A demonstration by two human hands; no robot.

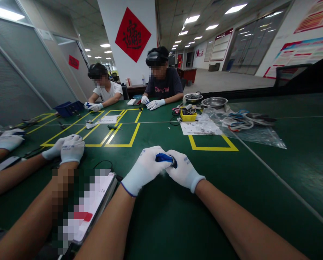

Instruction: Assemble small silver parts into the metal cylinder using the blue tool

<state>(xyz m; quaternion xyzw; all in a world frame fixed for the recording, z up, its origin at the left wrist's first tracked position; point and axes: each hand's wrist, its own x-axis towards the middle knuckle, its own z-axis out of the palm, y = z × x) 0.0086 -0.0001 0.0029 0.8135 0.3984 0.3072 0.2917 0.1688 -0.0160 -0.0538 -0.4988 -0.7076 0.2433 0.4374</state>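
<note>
Both of my hands wear white knit gloves and meet above the green table (161, 224). A small blue piece with a dark, rounded end (163, 157) is held between them; its kind is hard to make out, since fingers cover much of it. My left hand (147, 164) is closed around the blue side. Closed as well, my right hand (184, 169) grips the dark end with thumb and fingers. To the left of my left forearm lies a phone or tablet (96, 206) with a lit screen, partly blurred out.
Beyond my hands are a yellow tray (188, 116) of small parts, metal bowls (214, 102), plastic bags (261, 135) and a tangle of straps (242, 121). A green-handled screwdriver (112, 127) lies within yellow tape outlines. Gloved co-workers' hands (71, 148) rest at left; two people (164, 85) sit opposite.
</note>
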